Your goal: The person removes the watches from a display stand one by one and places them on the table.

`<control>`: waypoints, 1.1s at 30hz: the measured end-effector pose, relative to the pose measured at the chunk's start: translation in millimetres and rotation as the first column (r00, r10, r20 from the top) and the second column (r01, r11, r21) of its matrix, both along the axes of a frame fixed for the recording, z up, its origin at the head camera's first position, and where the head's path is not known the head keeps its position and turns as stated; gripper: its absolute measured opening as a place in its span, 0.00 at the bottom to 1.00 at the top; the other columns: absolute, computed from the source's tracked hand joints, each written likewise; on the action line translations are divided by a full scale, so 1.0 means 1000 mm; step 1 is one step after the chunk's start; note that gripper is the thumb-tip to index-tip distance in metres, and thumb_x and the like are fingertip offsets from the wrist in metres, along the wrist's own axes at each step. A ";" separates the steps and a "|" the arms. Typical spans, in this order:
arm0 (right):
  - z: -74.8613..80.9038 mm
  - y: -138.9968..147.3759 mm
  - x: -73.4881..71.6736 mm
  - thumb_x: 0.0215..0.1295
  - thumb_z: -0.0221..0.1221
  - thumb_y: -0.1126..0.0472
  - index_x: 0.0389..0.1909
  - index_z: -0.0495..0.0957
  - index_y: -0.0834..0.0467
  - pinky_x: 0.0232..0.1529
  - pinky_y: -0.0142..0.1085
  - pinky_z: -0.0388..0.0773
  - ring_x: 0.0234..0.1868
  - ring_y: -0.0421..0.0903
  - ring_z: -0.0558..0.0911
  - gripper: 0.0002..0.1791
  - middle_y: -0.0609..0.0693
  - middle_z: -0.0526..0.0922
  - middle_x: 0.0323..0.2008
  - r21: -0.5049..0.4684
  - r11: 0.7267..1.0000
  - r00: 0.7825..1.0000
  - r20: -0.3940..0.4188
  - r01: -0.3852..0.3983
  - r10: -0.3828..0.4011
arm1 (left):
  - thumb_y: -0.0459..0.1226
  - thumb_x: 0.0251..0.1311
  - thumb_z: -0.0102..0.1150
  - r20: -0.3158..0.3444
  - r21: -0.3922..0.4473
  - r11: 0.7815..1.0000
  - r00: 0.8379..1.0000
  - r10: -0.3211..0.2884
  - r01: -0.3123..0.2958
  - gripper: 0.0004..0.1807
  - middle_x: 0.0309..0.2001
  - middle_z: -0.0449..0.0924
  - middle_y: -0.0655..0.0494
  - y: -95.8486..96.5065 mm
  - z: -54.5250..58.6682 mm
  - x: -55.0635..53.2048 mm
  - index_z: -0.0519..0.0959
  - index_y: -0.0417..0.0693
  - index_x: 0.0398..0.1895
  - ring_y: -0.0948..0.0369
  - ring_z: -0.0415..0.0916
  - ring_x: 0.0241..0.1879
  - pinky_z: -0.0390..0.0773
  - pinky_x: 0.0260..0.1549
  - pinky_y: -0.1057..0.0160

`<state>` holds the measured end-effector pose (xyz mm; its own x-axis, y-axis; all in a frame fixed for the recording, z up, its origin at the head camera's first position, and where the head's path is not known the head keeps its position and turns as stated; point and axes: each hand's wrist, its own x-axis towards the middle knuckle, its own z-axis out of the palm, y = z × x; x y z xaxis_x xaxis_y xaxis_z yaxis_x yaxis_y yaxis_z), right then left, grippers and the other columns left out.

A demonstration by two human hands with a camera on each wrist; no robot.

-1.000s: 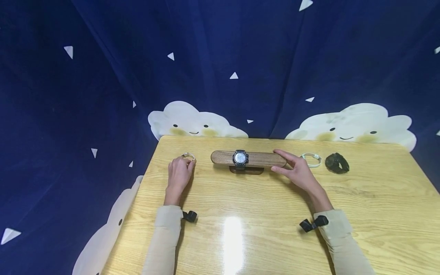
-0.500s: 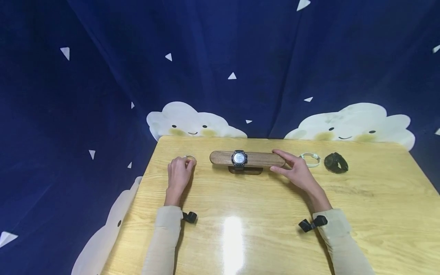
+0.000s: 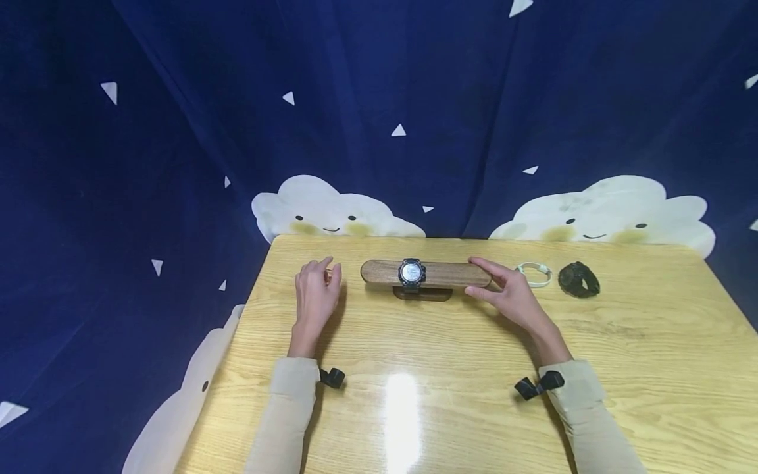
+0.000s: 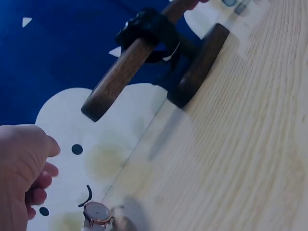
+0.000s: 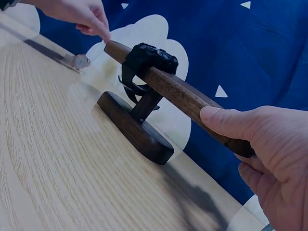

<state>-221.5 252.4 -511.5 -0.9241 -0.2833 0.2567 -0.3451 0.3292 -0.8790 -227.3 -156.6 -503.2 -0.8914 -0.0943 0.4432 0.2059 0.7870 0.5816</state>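
A dark wooden watch stand (image 3: 450,273), a rounded bar on a short post and base, stands near the table's back edge. Around its bar is strapped a black digital watch (image 3: 411,272). My right hand (image 3: 514,295) grips the bar's right end, thumb on the near side and fingers on the far side. To the left of the stand, my left hand (image 3: 316,293) hovers with loosely bent fingers and nothing in them. Close by it, a small rose-gold watch (image 4: 97,212) with a round dial rests on the table; in the head view the hand mostly hides it.
Right of my right hand lie a pale mint band (image 3: 535,274) and a dark camouflage-looking watch (image 3: 579,280). The light wooden table (image 3: 450,388) ends at a navy curtain (image 3: 355,99) with printed clouds. Small black devices sit at both cuffs.
My left hand has come off the small watch, its fingers parting, and moved slightly right. The right hand keeps its hold on the stand.
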 end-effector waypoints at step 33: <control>-0.002 0.001 0.000 0.64 0.73 0.63 0.72 0.74 0.59 0.75 0.46 0.65 0.75 0.59 0.69 0.35 0.60 0.75 0.71 0.006 1.000 1.000 0.022 0.004 -0.005 | 0.46 0.74 0.58 -0.088 -0.060 0.968 0.965 -0.246 0.242 0.25 0.30 0.74 0.55 0.057 0.005 0.017 0.80 0.38 0.65 0.56 0.69 0.33 0.71 0.39 0.56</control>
<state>-221.1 253.7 -513.2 -0.9307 -0.2807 0.2344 -0.3240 0.3362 -0.8843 -210.0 -100.0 -497.8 -0.8391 0.1445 0.5245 0.4469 0.7327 0.5132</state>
